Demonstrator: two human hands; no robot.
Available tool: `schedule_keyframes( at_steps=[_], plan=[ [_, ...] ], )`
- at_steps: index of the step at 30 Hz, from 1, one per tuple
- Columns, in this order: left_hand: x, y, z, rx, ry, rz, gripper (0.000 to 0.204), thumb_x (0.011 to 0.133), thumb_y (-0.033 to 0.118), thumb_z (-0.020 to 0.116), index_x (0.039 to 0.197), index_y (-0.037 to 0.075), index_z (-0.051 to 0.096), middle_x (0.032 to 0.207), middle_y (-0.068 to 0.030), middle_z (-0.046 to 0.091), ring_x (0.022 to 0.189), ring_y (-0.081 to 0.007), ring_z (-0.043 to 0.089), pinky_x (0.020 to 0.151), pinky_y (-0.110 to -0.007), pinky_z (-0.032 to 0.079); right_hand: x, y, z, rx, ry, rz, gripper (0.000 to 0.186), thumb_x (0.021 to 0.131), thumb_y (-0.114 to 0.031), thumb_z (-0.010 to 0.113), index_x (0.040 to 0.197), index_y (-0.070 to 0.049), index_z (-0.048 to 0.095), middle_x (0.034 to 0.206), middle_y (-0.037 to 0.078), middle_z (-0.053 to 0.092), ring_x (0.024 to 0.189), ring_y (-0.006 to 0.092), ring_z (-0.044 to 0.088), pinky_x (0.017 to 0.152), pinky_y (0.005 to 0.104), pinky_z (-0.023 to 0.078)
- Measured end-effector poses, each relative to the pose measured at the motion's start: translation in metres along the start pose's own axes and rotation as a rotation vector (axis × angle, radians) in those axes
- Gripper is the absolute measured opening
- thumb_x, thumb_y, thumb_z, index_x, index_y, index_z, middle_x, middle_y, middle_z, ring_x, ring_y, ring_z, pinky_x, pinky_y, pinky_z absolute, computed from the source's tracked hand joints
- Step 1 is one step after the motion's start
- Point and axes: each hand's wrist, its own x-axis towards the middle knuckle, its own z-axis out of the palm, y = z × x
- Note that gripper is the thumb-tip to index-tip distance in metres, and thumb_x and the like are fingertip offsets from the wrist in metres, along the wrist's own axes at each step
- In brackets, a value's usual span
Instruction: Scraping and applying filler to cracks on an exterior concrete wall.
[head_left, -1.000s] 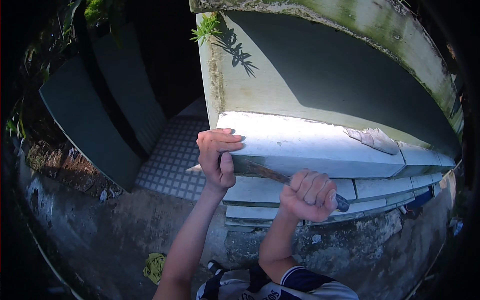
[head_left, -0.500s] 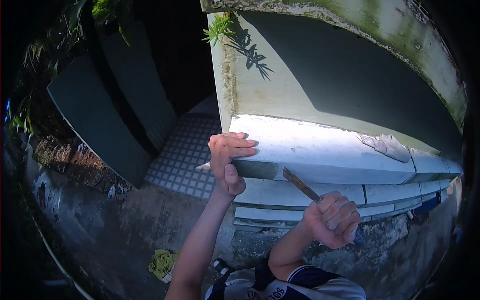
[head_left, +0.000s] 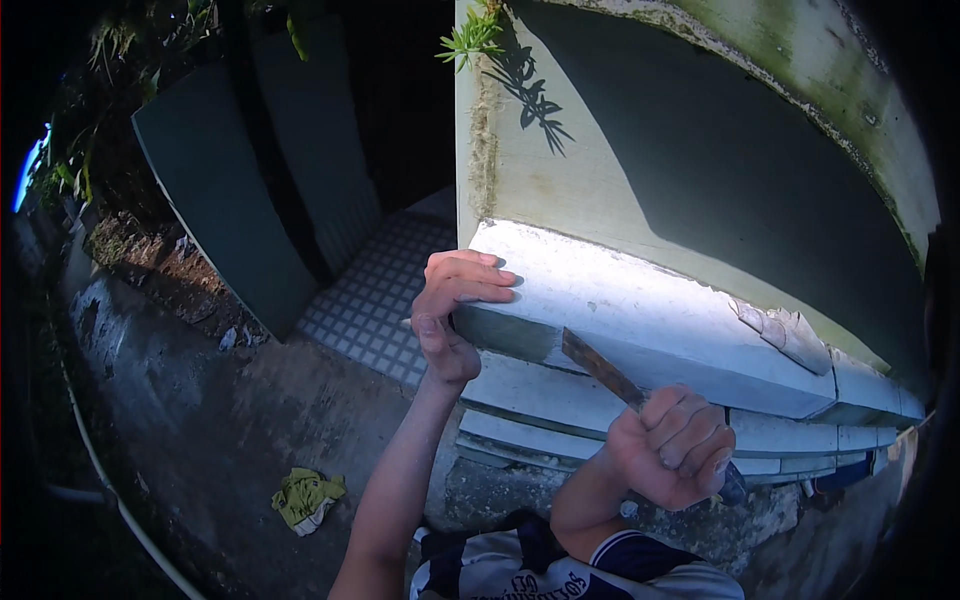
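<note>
Right hand (head_left: pixel 678 445) is a tight fist on my rusty flat-bladed tool (head_left: pixel 605 370); the tip's farther right than a second ago, now at the right end of the white ledge's (head_left: pixel 620 288) greenish patch (head_left: pixel 505 332). Left hand (head_left: pixel 437 298) still drapes loose fingers over the ledge corner, thumb shifted left.

A crumpled pale strip (head_left: pixel 790 335) lies on the white ledge (head_left: pixel 610 278), toward its right; the left hand (head_left: pixel 440 302) rests on its left end. The concrete ground (head_left: pixel 215 425) carries a rumpled yellow-green cloth (head_left: pixel 306 498).
</note>
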Motion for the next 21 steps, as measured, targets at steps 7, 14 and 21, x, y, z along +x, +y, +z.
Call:
schedule_keyframes(
  at_steps=[7,14,21],
  plan=[
    [-0.003,0.003,0.000,0.004,0.015,-0.008,0.081,0.102,0.053,0.008,0.082,0.005,0.069,0.092,-0.0094,0.072,0.100,-0.0258,0.061,0.096,-0.040,0.040,0.009,-0.008,0.006,0.060,-0.038,0.077,0.045,0.095,-0.017,0.057,0.057,-0.013,0.033,0.041,0.002,0.037,0.031,0.0116,0.027,0.036,0.0276,0.030],
    [-0.002,-0.001,-0.001,-0.010,0.019,0.018,0.081,0.103,0.053,0.007,0.083,0.005,0.070,0.092,-0.0094,0.071,0.099,-0.0256,0.061,0.096,-0.040,0.041,0.024,-0.005,0.011,-0.134,-0.202,0.185,0.047,0.096,-0.020,0.057,0.057,-0.011,0.033,0.039,0.001,0.034,0.030,0.0135,0.029,0.035,0.0310,0.034],
    [-0.003,-0.001,0.002,-0.024,0.027,0.011,0.079,0.103,0.052,0.010,0.081,0.005,0.070,0.091,-0.0093,0.072,0.099,-0.0257,0.062,0.095,-0.040,0.042,0.044,-0.013,0.016,-0.197,-0.286,0.209,0.045,0.098,-0.022,0.055,0.057,-0.011,0.038,0.038,0.001,0.038,0.028,0.0117,0.030,0.034,0.0324,0.037]
  ],
)
